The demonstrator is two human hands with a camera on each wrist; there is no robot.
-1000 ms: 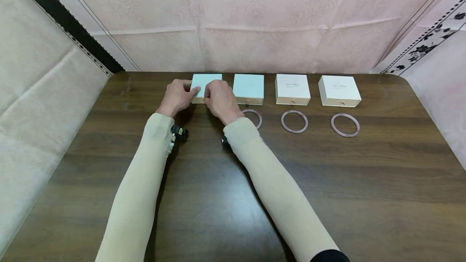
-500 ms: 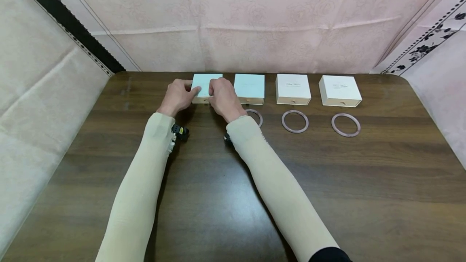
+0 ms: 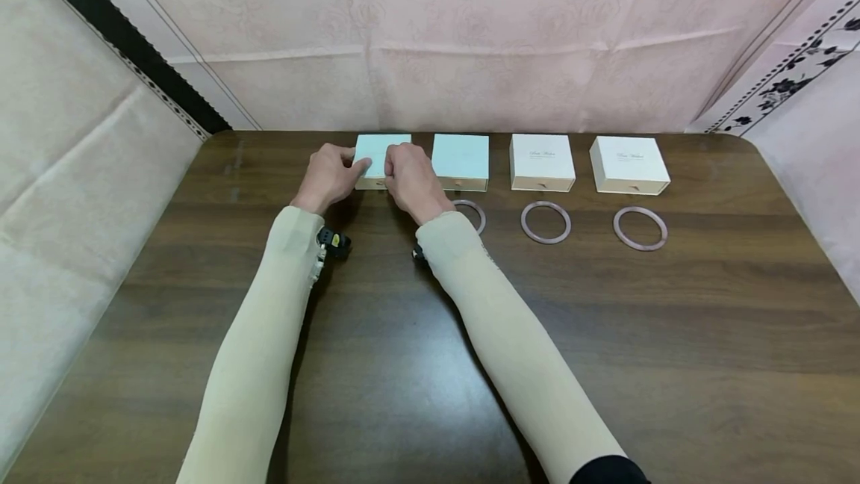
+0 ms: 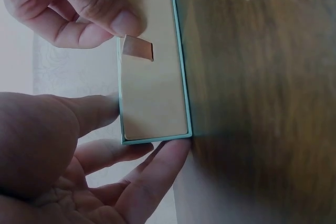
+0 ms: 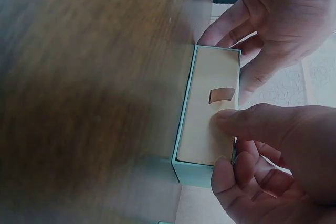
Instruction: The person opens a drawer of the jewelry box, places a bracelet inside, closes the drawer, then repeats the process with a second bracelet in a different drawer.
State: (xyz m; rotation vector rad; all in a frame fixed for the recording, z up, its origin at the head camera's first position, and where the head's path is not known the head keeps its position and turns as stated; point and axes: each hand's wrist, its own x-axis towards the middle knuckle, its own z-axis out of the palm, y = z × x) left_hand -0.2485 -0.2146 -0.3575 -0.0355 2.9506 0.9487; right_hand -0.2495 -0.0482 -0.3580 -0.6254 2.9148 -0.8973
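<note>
A pale teal drawer box [image 3: 381, 144] stands at the left end of a row of boxes. My left hand [image 3: 325, 176] grips its left end, thumb along the top edge and fingers round the side. My right hand [image 3: 413, 179] is at its right front corner, with the thumb [image 5: 231, 121] pressed on the cream drawer front [image 4: 152, 90] and the other fingers curled at the top edge. Just beside that thumb, a short brown ribbon pull tab [image 4: 138, 48] sticks out. The drawer front lies about level with the teal sleeve's rim.
To the right are another teal box [image 3: 460, 155] and two white boxes [image 3: 541, 157] with small print. In front of these three lie pale lilac bangles, one partly behind my right wrist, a second bangle [image 3: 546, 240] and a third bangle [image 3: 640, 247]. A fabric backdrop [image 3: 470, 36] rises behind the wooden table [image 3: 376, 364].
My right hand has shifted slightly right along the box front since a second ago, then stayed there. The left hand keeps its hold on the box's left end.
</note>
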